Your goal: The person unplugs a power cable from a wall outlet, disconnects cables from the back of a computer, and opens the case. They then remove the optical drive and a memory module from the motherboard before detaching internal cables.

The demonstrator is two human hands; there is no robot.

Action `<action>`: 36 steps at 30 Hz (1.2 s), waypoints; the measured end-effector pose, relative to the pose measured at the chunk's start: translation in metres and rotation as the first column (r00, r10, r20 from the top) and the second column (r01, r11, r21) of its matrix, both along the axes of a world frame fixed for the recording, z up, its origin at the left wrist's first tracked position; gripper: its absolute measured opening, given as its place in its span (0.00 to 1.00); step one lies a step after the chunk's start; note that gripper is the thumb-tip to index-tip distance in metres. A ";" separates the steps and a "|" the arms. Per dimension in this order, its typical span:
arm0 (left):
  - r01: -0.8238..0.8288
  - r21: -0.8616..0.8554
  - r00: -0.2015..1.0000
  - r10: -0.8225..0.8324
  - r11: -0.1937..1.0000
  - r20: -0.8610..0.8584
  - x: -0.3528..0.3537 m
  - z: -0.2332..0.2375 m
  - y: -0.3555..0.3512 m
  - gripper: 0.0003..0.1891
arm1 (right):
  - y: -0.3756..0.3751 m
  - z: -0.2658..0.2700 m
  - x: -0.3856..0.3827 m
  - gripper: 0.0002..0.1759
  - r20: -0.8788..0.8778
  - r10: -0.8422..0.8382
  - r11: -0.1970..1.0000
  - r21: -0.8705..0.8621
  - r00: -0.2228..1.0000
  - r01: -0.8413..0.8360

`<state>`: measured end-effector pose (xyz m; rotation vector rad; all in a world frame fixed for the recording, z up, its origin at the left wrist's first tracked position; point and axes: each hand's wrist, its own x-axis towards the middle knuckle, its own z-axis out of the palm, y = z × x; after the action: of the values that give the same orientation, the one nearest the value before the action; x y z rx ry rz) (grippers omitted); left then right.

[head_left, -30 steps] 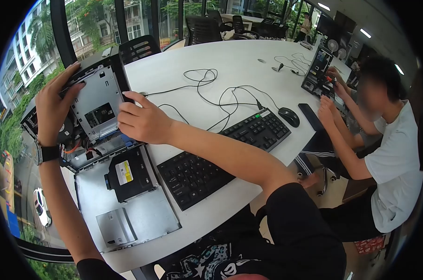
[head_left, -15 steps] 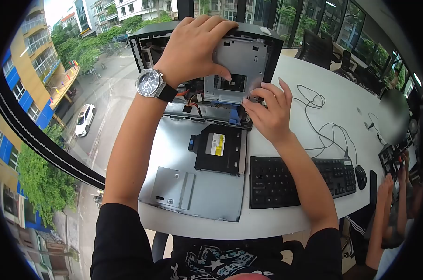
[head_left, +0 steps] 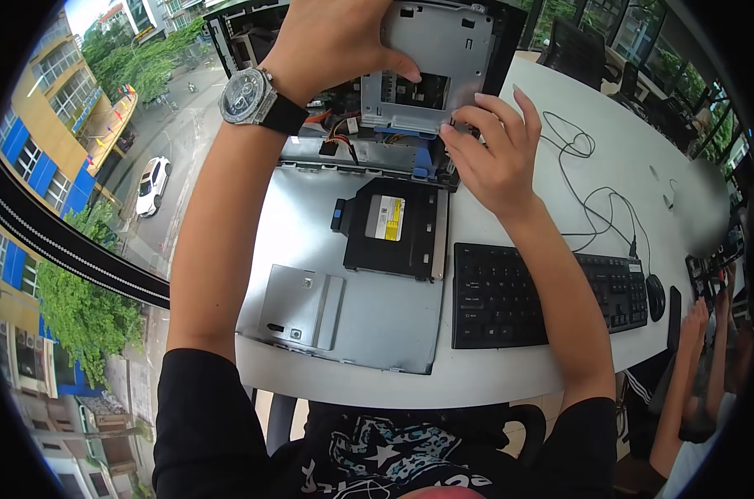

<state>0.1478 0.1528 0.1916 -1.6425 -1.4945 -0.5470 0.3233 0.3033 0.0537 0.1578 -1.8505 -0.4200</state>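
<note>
An opened desktop computer case [head_left: 503, 40] stands at the top of the head view, its inside facing me. My left hand [head_left: 331, 41] grips its upper part, with the thumb against a grey metal drive cage [head_left: 435, 41]; its fingertips are out of frame. At the cage's lower right corner, the thumb and index finger of my right hand [head_left: 500, 158] are pinched on the edge, the other fingers raised. Coloured wires [head_left: 340, 129] and a blue latch [head_left: 424, 162] show below the cage. A black optical drive [head_left: 369, 241] lies on the metal side panel [head_left: 385, 333] in front.
On the white table [head_left: 369, 389], a black keyboard [head_left: 497, 287] lies at the right, with a mouse [head_left: 656, 297] and a loose cable [head_left: 597, 200]. Another person's hands [head_left: 694, 324] are at far right. A window adjoins the table's left.
The camera view has tipped down, so the case and table things sit higher in the picture. Both hands keep the same places on the case and the drive cage.
</note>
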 end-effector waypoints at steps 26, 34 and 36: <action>-0.020 0.158 0.999 0.027 0.987 -0.040 -0.010 -0.015 0.014 0.49 | 0.041 0.030 -0.031 0.52 -0.062 0.547 0.249 -0.940 0.835 -0.232; -0.039 0.153 0.999 0.044 0.987 -0.031 -0.007 -0.014 0.013 0.49 | 0.032 0.027 -0.033 0.48 -0.082 0.493 0.274 -0.930 0.866 -0.244; -0.031 0.145 0.999 0.035 0.989 -0.026 -0.006 -0.014 0.013 0.50 | 0.031 0.030 -0.030 0.48 -0.074 0.489 0.278 -0.931 0.869 -0.236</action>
<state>0.1415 0.1657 0.1780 -1.5057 -1.4252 -0.5973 0.2930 0.3344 0.0838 -0.1657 -1.9226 1.0844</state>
